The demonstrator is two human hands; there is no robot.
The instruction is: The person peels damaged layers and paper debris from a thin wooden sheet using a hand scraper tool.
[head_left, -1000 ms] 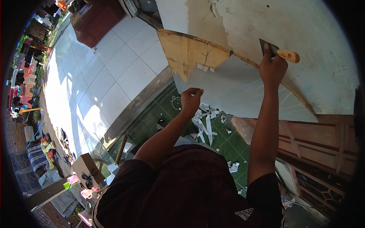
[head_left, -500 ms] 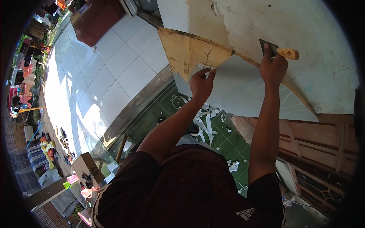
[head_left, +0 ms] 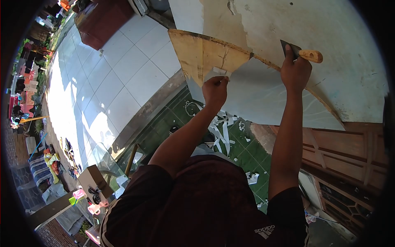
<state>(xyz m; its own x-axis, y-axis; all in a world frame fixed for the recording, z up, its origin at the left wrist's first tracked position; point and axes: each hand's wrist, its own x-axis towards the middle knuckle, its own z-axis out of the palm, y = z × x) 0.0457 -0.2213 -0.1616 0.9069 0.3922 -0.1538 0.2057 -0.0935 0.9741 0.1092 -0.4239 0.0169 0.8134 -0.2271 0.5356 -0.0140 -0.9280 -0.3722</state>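
My left hand (head_left: 214, 91) is closed in a pinch at the edge of a panel's white facing (head_left: 251, 92). A small white strip (head_left: 219, 70) shows just beyond its fingertips, apparently pinched between finger and thumb. Bare yellowish wood (head_left: 222, 51) lies exposed above it, with a ragged border against the white. A putty knife is in my right hand (head_left: 295, 74); its wooden handle (head_left: 311, 56) points right and its dark blade (head_left: 284, 46) up and left. The index finger lies along the blade. This hand is over the panel's dark, rough upper edge.
Torn white strips (head_left: 224, 133) litter the green tiled floor (head_left: 251, 152) below. A large stained white board (head_left: 329, 33) stands behind the panel. Brown wooden doors (head_left: 341, 150) are at right. To the left are white tiles (head_left: 127, 70), a cardboard box (head_left: 94, 183) and a glass sheet (head_left: 105, 162).
My left hand has drawn slightly down and left, and its finger and thumb have closed together. The right hand with the putty knife is nearly still.
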